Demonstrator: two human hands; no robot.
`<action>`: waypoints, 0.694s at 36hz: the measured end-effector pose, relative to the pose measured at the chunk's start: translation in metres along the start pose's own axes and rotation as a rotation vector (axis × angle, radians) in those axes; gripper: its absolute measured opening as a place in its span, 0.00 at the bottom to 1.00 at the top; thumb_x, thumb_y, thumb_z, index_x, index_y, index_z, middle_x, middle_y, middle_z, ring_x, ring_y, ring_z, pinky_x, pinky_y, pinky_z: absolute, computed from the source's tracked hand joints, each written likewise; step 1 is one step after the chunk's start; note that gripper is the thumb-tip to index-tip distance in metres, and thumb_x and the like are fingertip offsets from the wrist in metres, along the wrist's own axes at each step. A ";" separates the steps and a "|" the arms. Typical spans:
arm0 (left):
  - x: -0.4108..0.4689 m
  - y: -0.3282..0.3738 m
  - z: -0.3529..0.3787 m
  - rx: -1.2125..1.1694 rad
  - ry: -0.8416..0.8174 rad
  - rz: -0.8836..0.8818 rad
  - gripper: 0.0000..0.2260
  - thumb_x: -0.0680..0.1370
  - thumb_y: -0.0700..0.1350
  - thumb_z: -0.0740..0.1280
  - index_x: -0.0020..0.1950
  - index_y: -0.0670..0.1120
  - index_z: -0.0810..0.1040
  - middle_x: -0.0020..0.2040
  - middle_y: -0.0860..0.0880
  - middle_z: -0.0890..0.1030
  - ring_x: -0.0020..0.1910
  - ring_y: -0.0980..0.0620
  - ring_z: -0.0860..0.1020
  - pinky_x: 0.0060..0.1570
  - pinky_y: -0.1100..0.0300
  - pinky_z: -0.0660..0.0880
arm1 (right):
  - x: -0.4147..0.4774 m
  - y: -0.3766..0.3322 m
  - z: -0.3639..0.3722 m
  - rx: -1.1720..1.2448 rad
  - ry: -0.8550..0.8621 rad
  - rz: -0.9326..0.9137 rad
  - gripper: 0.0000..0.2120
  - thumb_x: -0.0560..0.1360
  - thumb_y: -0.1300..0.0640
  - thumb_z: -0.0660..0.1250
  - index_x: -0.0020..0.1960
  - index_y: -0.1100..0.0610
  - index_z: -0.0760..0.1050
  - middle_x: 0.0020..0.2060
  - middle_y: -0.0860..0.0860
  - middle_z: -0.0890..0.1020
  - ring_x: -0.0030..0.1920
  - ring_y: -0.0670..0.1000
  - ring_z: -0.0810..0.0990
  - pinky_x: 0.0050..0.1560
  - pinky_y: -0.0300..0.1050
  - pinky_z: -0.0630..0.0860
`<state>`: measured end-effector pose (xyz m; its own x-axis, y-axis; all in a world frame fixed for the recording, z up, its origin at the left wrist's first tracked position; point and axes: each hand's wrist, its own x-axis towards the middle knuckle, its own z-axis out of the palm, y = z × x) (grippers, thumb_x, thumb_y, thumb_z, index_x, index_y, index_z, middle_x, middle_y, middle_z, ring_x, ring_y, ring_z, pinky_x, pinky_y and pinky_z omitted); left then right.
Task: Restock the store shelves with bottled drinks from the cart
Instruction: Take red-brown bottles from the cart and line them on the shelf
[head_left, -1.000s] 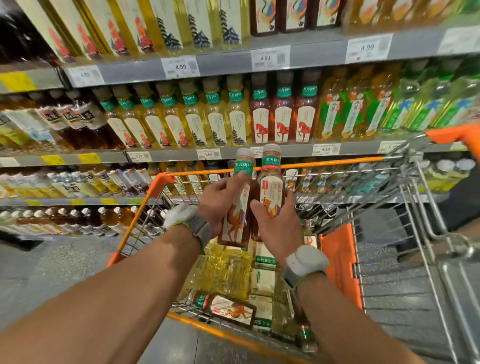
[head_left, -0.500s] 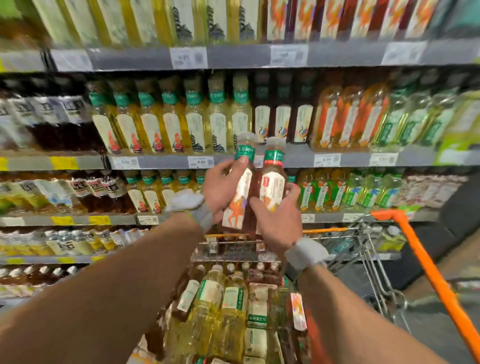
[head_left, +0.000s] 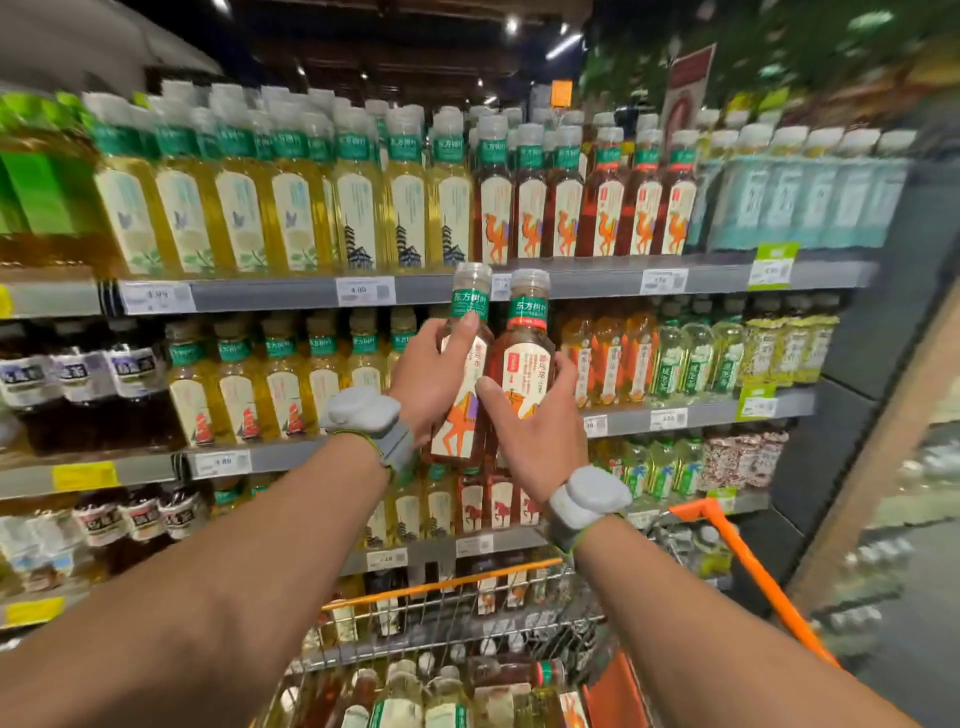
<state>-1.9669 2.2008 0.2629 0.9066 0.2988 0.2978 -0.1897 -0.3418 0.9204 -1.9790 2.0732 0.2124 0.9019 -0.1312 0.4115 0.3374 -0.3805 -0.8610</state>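
The shelving (head_left: 260, 297) fills most of the view, several tiers packed with bottled tea. On the top tier yellow teas are ranged to the left, and right of centre a row of dark red camel-label bottles (head_left: 571, 208) is faced outward. Below, the wire cart (head_left: 447, 616) is seen with more bottles in it.

Two bottles of what looks like the same camel tea are held in the air above the cart and in front of the second tier, their caps just at the top shelf's rail. The left bottle (head_left: 457, 421) is tilted slightly and the right bottle (head_left: 524, 364) is nearly upright; the two touch along their sides. The left hand (head_left: 428, 374) is wrapped round the left bottle, with the thumb laid up towards its neck. The right hand (head_left: 530, 431) is curled round the right bottle, with the thumb across the label and the fingers round the far side.

The step is judged to be the lift to the camel row on the top tier. The pair should be raised clear of the rail before being moved inward, so that no base is caught on the shelf edge. Whether a gap is open in that row cannot be told. Its front looks full, so a slot should be found first. The bottles are better seated one at a time, base first, with labels turned outward to match the facing. The second bottle should be gripped firmly while the first is set down.
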 end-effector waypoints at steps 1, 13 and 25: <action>0.001 0.000 0.000 0.007 0.002 0.004 0.23 0.80 0.66 0.60 0.62 0.50 0.77 0.54 0.50 0.84 0.53 0.49 0.82 0.59 0.44 0.78 | -0.001 -0.002 -0.001 -0.015 -0.002 -0.001 0.42 0.71 0.31 0.68 0.75 0.45 0.52 0.59 0.48 0.80 0.53 0.51 0.81 0.53 0.55 0.80; 0.027 0.077 0.060 -0.029 0.005 0.153 0.23 0.82 0.61 0.61 0.66 0.44 0.76 0.60 0.45 0.81 0.60 0.46 0.79 0.65 0.45 0.74 | 0.059 -0.018 -0.075 -0.051 0.124 -0.079 0.39 0.72 0.33 0.68 0.75 0.48 0.56 0.55 0.51 0.82 0.52 0.56 0.81 0.51 0.54 0.78; 0.062 0.119 0.156 0.030 0.194 0.134 0.24 0.81 0.63 0.61 0.67 0.46 0.75 0.60 0.47 0.81 0.58 0.46 0.79 0.61 0.49 0.75 | 0.146 0.011 -0.151 -0.052 0.053 -0.162 0.40 0.72 0.31 0.66 0.75 0.49 0.55 0.57 0.53 0.82 0.54 0.59 0.81 0.53 0.55 0.79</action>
<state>-1.8750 2.0397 0.3513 0.7842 0.4134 0.4627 -0.2896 -0.4155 0.8622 -1.8844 1.9111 0.3079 0.8210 -0.1115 0.5600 0.4616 -0.4475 -0.7659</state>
